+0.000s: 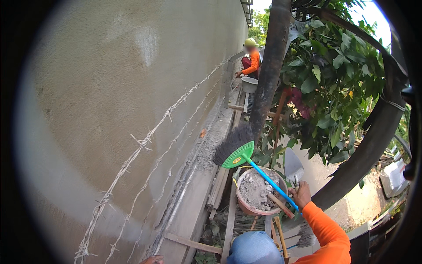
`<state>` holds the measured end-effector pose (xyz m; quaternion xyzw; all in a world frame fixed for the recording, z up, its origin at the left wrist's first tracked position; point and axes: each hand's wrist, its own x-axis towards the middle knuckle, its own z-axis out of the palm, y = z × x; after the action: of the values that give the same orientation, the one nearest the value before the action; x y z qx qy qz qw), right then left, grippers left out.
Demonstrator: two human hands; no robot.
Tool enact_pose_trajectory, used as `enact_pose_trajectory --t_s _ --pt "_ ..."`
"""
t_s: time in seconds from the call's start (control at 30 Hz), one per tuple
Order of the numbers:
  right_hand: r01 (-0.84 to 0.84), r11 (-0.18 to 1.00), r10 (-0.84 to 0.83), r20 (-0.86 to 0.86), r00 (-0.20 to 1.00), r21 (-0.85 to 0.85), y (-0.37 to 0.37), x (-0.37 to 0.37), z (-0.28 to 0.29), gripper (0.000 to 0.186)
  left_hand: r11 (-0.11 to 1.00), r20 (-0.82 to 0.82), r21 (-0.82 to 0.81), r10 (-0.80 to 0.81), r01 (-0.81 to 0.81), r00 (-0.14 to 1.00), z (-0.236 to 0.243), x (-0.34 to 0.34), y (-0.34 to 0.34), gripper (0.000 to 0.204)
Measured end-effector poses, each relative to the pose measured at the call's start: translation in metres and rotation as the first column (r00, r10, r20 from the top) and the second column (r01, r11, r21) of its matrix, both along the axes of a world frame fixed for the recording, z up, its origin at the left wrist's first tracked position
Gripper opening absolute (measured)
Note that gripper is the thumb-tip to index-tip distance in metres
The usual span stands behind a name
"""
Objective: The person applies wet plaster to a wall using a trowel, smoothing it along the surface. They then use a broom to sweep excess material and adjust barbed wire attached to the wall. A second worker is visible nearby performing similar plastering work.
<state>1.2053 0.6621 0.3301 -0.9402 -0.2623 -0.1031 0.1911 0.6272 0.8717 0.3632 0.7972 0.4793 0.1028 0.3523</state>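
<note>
My right hand (301, 196) is closed round the handle of a trowel (293, 165), whose grey pointed blade tilts upward beyond my fingers. Just left of that hand stands a reddish bucket (249, 207) holding grey rubble (257, 190). A broom with a green head (238, 155), dark bristles and a blue handle lies across the bucket; its handle end reaches close to my right wrist. A wooden handle (280, 206) also rests over the rim. My left hand (152, 259) shows only in part at the lower edge, by the ledge; its fingers are mostly cut off.
Barbed wire strands (145, 143) run along the rough wall (110, 79). Broken mortar lies on the narrow ledge (187, 215). Planks (229, 224) flank the bucket. A dark post (272, 66) and leafy branches (334, 79) stand right. Farther off, an orange-sleeved person (251, 62) crouches beside a grey bucket (249, 84).
</note>
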Motion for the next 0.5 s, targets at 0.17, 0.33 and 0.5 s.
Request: enact_pose_trajectory --t_s 0.17,0.33,0.5 --pt "-0.251 0.929 0.354 -0.449 0.821 0.272 0.021 -0.082 0.045 0.043 0.993 -0.007 0.074 -0.087 0.087 0.996 0.03 -0.009 -0.018 0.028" --pt "-0.73 0.665 0.634 -0.637 0.439 0.158 0.051 -0.141 -0.011 0.045 0.993 0.068 0.071 -0.103 0.098 0.992 0.045 -0.012 -0.029 0.03" --pt "-0.581 0.805 0.316 -0.744 0.589 -0.118 0.049 -0.156 -0.109 0.06 0.997 -0.023 -0.01 -0.08 0.08 0.997 0.054 -0.014 -0.033 0.03"
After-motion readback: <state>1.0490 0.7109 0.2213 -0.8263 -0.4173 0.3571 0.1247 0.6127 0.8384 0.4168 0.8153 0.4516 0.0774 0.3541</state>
